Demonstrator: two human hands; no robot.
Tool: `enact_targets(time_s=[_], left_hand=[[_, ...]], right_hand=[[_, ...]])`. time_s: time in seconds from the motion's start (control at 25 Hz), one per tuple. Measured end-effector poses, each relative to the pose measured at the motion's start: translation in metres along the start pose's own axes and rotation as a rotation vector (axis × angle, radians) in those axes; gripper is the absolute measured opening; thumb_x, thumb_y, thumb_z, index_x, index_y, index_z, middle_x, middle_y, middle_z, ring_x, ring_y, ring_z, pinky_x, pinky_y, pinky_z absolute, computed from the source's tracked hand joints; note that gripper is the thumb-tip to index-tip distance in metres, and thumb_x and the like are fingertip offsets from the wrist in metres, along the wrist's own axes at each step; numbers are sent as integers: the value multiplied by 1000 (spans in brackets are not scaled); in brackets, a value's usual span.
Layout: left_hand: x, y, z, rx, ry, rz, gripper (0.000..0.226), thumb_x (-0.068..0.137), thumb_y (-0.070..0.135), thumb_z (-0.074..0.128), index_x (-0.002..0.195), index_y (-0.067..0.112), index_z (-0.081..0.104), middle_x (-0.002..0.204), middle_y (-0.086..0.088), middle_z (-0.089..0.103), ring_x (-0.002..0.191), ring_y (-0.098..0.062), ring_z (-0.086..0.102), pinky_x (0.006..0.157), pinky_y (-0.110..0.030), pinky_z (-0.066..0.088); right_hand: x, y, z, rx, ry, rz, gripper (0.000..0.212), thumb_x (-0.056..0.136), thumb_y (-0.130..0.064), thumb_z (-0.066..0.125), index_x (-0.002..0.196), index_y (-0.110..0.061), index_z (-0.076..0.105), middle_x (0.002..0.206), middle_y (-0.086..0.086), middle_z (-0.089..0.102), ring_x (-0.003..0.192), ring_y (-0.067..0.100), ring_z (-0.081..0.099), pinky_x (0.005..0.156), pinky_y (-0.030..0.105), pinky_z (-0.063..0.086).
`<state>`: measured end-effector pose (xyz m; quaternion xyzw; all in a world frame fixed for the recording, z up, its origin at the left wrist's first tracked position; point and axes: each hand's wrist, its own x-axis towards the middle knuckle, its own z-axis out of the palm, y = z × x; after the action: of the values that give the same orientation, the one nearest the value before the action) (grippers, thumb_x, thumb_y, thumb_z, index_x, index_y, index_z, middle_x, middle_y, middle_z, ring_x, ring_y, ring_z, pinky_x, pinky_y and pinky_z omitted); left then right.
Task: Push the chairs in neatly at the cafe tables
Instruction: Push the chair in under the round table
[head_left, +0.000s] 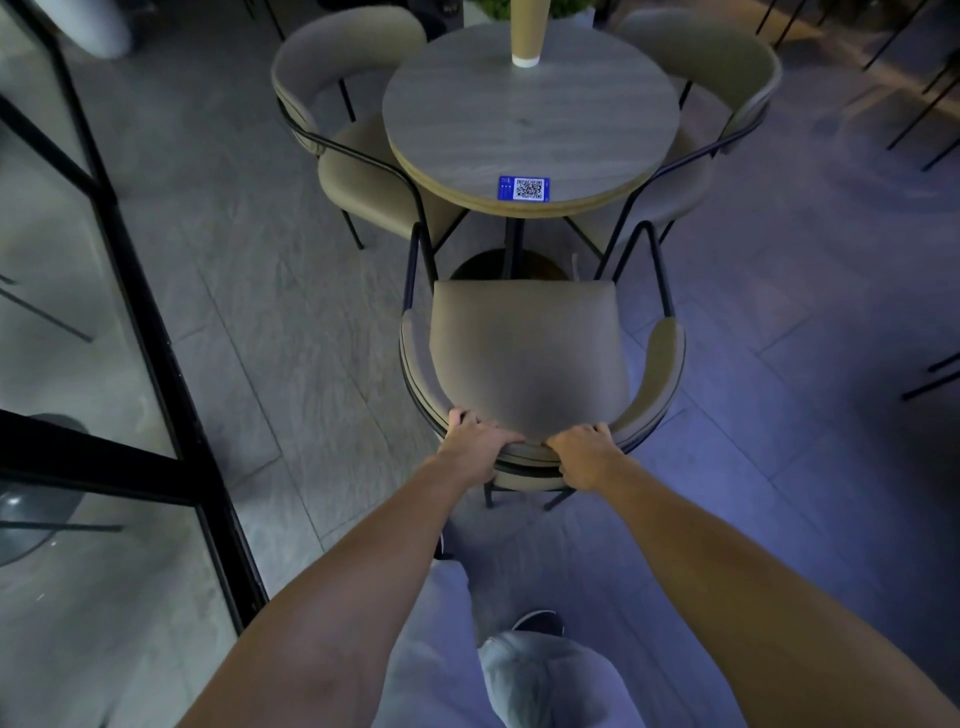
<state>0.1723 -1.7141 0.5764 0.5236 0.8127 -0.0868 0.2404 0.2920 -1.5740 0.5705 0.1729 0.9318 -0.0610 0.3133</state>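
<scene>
Our left hand (475, 441) and right hand (584, 457) clamp the near chair (530, 358) backrest; its seat sits short of the round table (530, 119), so we push evenly and straight.

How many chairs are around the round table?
3. One chair is nearest, held at its backrest by both hands; one on the table's left; one on its right. Another could be hidden behind the table.

matt fabric chair (530, 358), wood-grain tabletop (530, 119), blk metal legs
</scene>
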Motion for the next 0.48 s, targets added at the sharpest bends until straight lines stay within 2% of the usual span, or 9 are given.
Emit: enact_targets(time_s=[0.2, 0.48], left_hand=[[11, 5, -4, -2, 17, -12, 66, 85, 14, 63, 140, 46, 45, 126, 2, 59, 116, -28, 48, 103, -45, 22], [20, 3, -8, 9, -3, -34, 63, 86, 24, 66, 141, 47, 44, 127, 2, 59, 117, -27, 48, 104, -46, 23]], right_hand=[[7, 13, -5, -14, -5, -11, 32, 92, -16, 51, 122, -23, 59, 119, 7, 63, 115, 29, 54, 98, 42, 32], [15, 18, -13, -5, -19, -22, 35, 90, -17, 53, 124, -24, 60, 120, 7, 64, 116, 30, 53, 102, 43, 32]])
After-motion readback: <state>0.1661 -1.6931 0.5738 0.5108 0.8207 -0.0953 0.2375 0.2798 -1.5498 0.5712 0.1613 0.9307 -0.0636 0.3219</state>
